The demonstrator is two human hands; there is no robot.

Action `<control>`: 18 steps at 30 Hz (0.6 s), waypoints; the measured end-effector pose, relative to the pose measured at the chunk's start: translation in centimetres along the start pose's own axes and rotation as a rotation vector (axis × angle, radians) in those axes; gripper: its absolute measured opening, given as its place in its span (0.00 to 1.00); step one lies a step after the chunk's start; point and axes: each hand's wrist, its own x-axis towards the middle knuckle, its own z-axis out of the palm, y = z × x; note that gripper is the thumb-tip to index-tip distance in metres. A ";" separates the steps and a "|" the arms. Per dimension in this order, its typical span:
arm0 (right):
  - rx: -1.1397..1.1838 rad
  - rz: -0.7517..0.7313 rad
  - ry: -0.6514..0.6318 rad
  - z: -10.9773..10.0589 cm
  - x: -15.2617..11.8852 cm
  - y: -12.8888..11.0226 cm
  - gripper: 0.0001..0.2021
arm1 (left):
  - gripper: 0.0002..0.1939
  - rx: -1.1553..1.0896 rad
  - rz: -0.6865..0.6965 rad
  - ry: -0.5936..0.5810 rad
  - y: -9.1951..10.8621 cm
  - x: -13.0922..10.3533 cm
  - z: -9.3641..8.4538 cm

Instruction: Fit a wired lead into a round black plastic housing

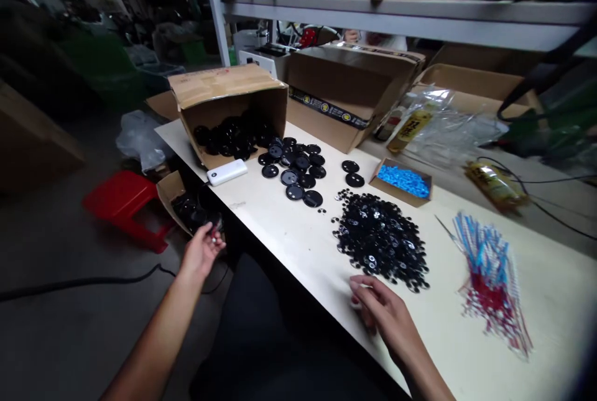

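Observation:
My left hand (204, 252) hangs beyond the table's near edge, by a small cardboard box (170, 193) of black parts. Its fingers are curled together around something small and dark, too blurred to name. Over the table's front edge, my right hand (380, 308) has its fingers loosely bent and apart, with nothing visible in them. Just beyond it lies a heap of small black round pieces (385, 236). Larger black discs (298, 171) are spread farther back, in front of a tipped cardboard box (224, 87) holding more of them.
A white power bank (227, 172) lies at the table edge. Blue small parts (403, 181) fill a shallow box. Bundled red, white and blue wires (489, 283) lie to the right. A red stool (124, 205) stands left; a shelf (396, 9) runs above the back.

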 end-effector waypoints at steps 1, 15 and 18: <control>0.004 0.011 0.016 0.0 0.1 0.3 0.28 | 0.05 -0.036 0.033 0.060 1.2 1.3 -0.3; 0.103 0.025 0.050 -0.6 0.5 3.4 0.28 | 0.06 0.060 0.150 0.241 -1.9 3.1 -0.7; 0.095 0.003 0.019 -0.7 1.0 3.8 0.26 | 0.13 0.145 0.110 0.034 -4.7 -2.4 1.0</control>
